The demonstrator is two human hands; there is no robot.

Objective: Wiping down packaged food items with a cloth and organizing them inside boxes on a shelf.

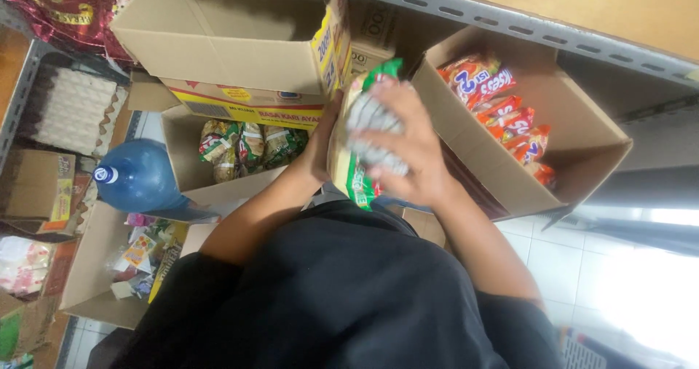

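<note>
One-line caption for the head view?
Both hands, left hand and right hand, grip a stack of packets between open cartons.

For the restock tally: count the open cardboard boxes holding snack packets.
2: one box at right with red-orange packets, one box left of the hands with green packets. Others may be hidden.

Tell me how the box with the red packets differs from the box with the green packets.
The box with red packets sits right of the hands, under the metal shelf; the box with green packets lies left of them. The red packets stand in a neat row; the green packets lie jumbled. Both are open brown cardboard.
</note>
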